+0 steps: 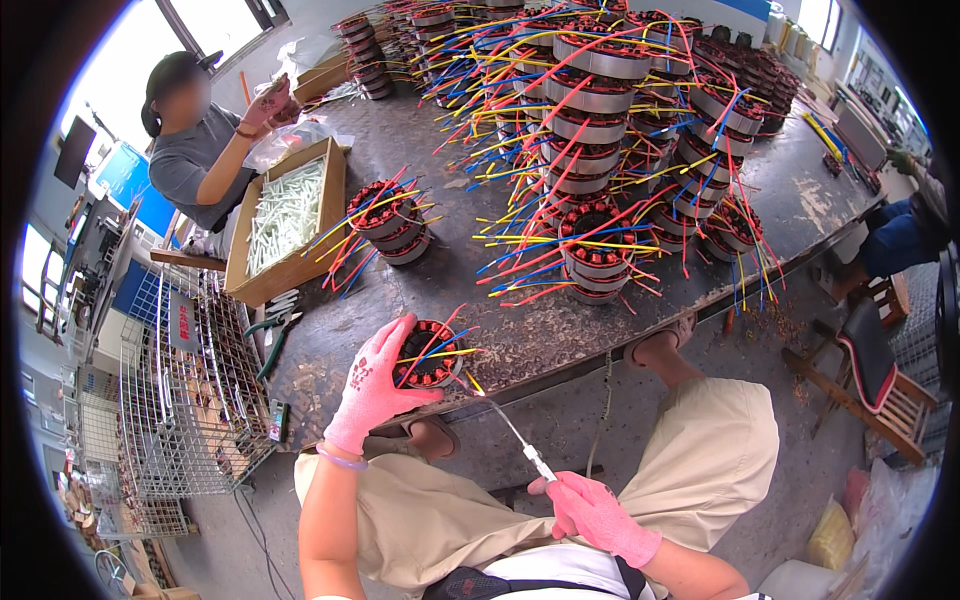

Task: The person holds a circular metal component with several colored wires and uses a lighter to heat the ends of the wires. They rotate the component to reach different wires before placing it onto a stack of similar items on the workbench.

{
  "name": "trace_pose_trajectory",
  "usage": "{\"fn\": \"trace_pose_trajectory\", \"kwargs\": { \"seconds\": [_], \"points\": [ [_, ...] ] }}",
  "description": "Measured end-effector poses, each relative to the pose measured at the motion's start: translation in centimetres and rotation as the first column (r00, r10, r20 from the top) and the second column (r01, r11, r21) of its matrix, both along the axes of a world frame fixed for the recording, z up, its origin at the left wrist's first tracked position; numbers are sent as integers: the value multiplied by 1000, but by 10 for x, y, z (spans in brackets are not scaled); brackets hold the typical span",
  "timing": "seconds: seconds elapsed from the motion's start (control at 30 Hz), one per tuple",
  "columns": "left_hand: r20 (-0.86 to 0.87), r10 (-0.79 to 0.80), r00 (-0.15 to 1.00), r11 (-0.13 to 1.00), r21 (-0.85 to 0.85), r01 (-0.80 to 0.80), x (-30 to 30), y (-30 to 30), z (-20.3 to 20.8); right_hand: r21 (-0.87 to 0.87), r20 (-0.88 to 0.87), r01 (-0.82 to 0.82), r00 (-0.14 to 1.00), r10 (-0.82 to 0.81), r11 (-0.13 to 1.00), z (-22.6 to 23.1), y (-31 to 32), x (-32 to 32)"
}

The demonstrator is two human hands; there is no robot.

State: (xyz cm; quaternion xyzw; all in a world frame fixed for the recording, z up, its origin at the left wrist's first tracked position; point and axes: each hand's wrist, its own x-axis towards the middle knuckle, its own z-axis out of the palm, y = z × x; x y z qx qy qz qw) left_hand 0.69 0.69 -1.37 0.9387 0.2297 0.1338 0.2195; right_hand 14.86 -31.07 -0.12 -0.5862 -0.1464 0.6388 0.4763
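Observation:
A motor stator (428, 352) with black core, red coils and red, blue and yellow wires stands at the table's near edge. My left hand (376, 383), in a pink glove, is wrapped round its left side, fingers behind and thumb in front. In my right hand (597, 515), also gloved in pink, is a slim torch (535, 458) with a white fitting and a thin bent metal tube. A small bright yellow-orange spot, looking like a flame, shows at the tube's tip, just right of the stator and close to its wires.
Tall stacks of wired stators (590, 130) crowd the table's far middle. A short stack (392, 222) stands nearer, beside a cardboard box (335, 195) of white tubes. Green-handled pliers (275, 345) lie at the left edge. A co-worker (200, 150) sits at the far left; a wooden chair (868, 365) stands right.

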Motion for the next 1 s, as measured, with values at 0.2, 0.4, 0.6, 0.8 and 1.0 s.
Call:
{"fn": "trace_pose_trajectory", "kwargs": {
  "seconds": [0.2, 0.4, 0.6, 0.8, 1.0],
  "points": [
    [2, 1, 1000, 1000, 3, -1, 0, 0, 0, 13, -20, 4, 1000, -4, 1000, -7, -2, -1],
    [6, 8, 1000, 1000, -2, -8, 1, 0, -1, 20, 0, -10, 1000, 10, 1000, -18, -6, -3],
    [8, 3, 1000, 1000, 7, -3, 1, 0, -1, 7, 0, -8, 1000, 8, 1000, -5, -2, 0],
    [12, 1, 1000, 1000, -6, -1, 0, 1, -1, -7, -26, 6, 1000, -6, 1000, -3, -3, 0],
    [-2, -28, 1000, 999, -22, 28, 0, 0, 6, 12, -120, 105, 987, -103, 994, -16, -7, -3]
  ]
}}
